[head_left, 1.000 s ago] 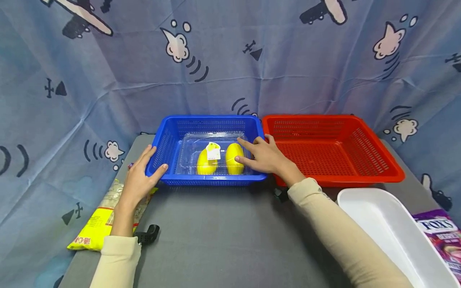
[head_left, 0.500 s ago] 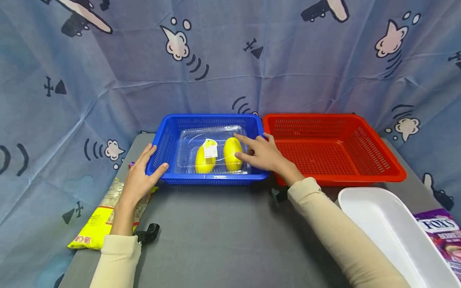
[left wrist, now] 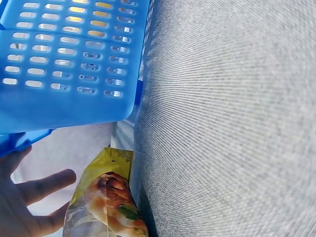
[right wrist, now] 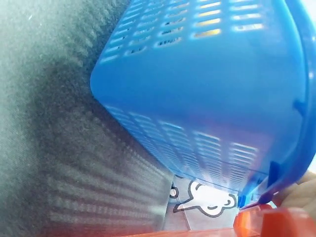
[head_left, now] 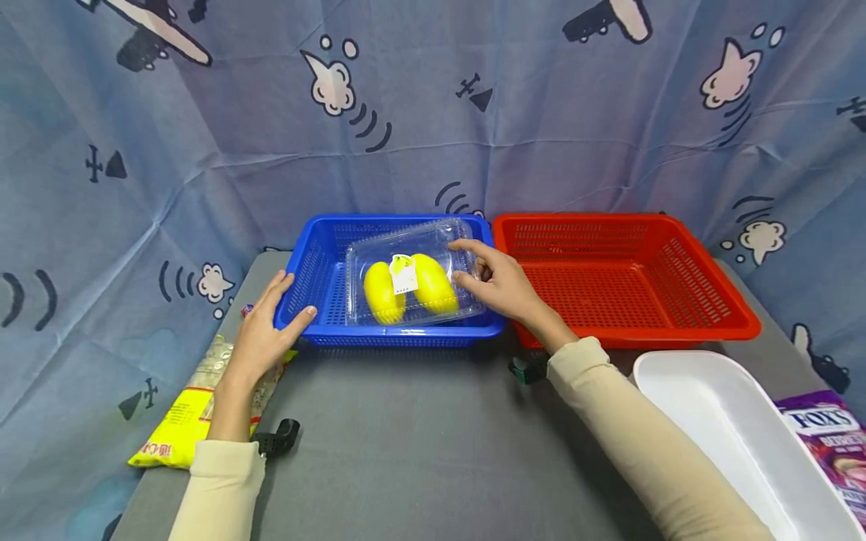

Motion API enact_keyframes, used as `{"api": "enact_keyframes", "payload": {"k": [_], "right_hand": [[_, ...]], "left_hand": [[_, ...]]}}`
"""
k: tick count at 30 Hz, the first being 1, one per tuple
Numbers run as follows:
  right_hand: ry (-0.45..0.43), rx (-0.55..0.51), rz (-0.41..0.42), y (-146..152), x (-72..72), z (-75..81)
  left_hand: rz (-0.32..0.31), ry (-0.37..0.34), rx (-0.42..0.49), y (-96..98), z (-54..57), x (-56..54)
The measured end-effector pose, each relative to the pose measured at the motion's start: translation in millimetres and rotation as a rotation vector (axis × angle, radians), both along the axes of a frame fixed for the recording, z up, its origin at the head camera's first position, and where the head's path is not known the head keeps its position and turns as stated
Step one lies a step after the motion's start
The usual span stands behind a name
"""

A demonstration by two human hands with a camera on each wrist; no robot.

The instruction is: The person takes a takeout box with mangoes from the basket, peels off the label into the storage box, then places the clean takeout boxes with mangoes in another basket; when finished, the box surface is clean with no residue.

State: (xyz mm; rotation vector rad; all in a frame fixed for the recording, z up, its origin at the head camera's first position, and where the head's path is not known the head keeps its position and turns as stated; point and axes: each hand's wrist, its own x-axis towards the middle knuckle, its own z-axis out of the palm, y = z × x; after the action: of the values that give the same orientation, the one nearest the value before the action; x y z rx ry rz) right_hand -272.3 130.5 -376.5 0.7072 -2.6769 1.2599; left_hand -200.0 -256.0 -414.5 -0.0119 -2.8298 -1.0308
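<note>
Head view: the right hand (head_left: 502,282) pinches the right edge of a clear clamshell (head_left: 406,248) of yellow mango-like fruits (head_left: 434,284), skewed inside the blue basket (head_left: 399,331), basket floor showing left of it. Fingers spread, the left hand (head_left: 264,334) touches that basket's front-left rim. A red basket (head_left: 643,336) stands just beside; grey tabletop (head_left: 406,443) stretches in front.

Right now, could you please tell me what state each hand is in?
Left hand: open, fingers spread, resting at the blue basket's left front corner.
Right hand: closed on the clear container, holding its right side.
</note>
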Motion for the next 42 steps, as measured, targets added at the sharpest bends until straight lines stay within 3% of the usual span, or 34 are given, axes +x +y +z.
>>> {"api": "enact_keyframes", "payload": {"k": [9, 23, 33, 42], "right_hand": [[-0.056, -0.09, -0.055, 8.0, 9.4, 11.1], [-0.036, -0.152, -0.008, 27.4, 36.4, 50.4], [-0.013, -0.133, -0.047, 62.9, 75.0, 78.5], [-0.046, -0.064, -0.108, 82.9, 117.8, 76.0]], "left_hand": [[-0.014, -0.004, 0.013, 1.3, 0.5, 1.3], [-0.022, -0.019, -0.004, -0.5, 4.2, 1.4], [-0.036, -0.008, -0.029, 3.8, 4.6, -0.1], [-0.034, -0.013, -0.019, 3.3, 6.3, 5.1]]}}
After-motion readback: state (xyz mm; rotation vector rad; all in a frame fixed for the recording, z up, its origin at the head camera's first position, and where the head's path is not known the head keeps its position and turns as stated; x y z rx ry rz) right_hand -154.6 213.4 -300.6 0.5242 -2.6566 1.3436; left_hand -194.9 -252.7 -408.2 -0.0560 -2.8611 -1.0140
